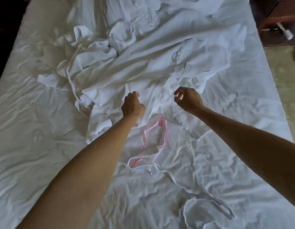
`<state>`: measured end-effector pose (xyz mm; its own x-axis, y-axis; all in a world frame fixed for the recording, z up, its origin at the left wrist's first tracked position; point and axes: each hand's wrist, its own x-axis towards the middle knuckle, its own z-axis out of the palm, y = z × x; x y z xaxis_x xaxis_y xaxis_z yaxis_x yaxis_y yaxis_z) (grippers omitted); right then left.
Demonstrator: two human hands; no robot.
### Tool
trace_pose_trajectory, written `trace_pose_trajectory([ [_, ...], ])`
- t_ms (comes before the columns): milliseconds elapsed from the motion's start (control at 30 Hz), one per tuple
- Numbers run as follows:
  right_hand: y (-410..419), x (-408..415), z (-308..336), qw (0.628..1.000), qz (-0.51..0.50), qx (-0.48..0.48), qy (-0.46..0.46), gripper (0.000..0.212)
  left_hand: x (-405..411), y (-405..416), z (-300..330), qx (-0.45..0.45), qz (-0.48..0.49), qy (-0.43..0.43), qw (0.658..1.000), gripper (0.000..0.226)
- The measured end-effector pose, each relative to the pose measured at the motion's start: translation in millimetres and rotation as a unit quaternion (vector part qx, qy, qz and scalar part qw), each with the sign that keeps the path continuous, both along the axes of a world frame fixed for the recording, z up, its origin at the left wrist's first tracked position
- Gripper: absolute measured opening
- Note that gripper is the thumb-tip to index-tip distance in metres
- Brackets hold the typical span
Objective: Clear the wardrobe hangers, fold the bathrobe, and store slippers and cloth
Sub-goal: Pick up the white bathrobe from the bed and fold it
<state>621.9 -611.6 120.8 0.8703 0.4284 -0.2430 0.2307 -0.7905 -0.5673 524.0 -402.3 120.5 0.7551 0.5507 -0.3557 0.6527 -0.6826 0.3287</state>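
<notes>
A white bathrobe (143, 63) lies spread and crumpled across the bed, its collar end toward me. My left hand (132, 104) rests on the robe's front edge with fingers curled into the fabric. My right hand (188, 100) hovers just right of the collar, fingers curled loosely, nothing clearly in it. A white cloth with pink trim (153, 141) lies flat on the sheet just below both hands. The robe's white belt (173, 176) trails toward the near right.
The bed (36, 146) is covered by a wrinkled white sheet. At the top right stands dark wooden furniture (276, 19) with a white object (285, 31) on it. Pale floor (285, 71) runs along the bed's right side.
</notes>
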Motion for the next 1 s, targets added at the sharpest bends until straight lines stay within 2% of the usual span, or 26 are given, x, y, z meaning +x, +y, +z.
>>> trace_pose_trajectory([
  [67,30.6,27.2,-23.1,0.996,0.033,-0.004,-0.078,0.027,23.5,32.0,-18.3,0.108,-0.047,0.008,0.993,0.066],
  [133,59.8,46.3,-42.9,0.985,0.069,-0.012,-0.157,0.047,34.2,65.3,-39.1,0.195,-0.071,0.002,0.978,0.077],
  [200,87.4,61.1,-56.0,0.974,0.103,-0.047,-0.196,0.077,36.3,98.8,-61.9,0.253,-0.074,0.014,0.965,0.071],
  [233,98.3,67.2,-63.7,0.973,0.108,-0.068,-0.192,0.085,34.7,111.6,-69.9,0.265,-0.069,0.023,0.962,0.061],
  [267,105.3,71.1,-73.2,0.976,0.103,-0.083,-0.174,0.085,32.8,120.7,-77.9,0.262,-0.059,0.026,0.963,0.046],
  [300,109.3,72.7,-81.9,0.98,0.09,-0.09,-0.15,0.076,29.9,126.9,-84.5,0.242,-0.045,0.027,0.969,0.032],
  [400,106.3,66.9,-100.1,0.99,0.056,-0.049,-0.116,0.034,13.4,127.2,-94.1,0.148,-0.006,-0.007,0.989,0.029],
  [500,90.6,47.9,-94.8,0.995,0.012,0.045,-0.083,0.029,-8.8,117.0,-103.3,0.075,-0.065,-0.038,0.994,0.024],
  [567,73.3,35.6,-85.3,0.995,-0.011,0.088,-0.05,0.03,-23.8,104.5,-106.5,0.05,-0.095,-0.042,0.993,0.047],
  [700,28.8,5.0,-60.2,0.989,-0.044,0.131,-0.049,0.035,-36.1,75.6,-87.9,0.141,-0.08,-0.128,0.978,0.109],
  [833,-30.4,-48.7,-20.6,0.978,-0.066,0.194,-0.048,0.045,-26.2,33.2,-57.6,0.177,-0.182,-0.116,0.96,0.131],
  [900,-67.4,-80.2,-0.3,0.971,-0.073,0.229,-0.014,0.045,-19.9,-0.2,-39.7,0.169,-0.25,-0.106,0.947,0.12],
  [933,-86.9,-96.1,10.1,0.968,-0.074,0.24,0.003,0.044,-16.9,-17.3,-32.3,0.164,-0.29,-0.106,0.937,0.101],
  [1000,-125.9,-124.3,31.4,0.963,-0.084,0.257,0.023,0.044,-13.3,-55.0,-16.5,0.151,-0.348,-0.124,0.917,0.046],
])
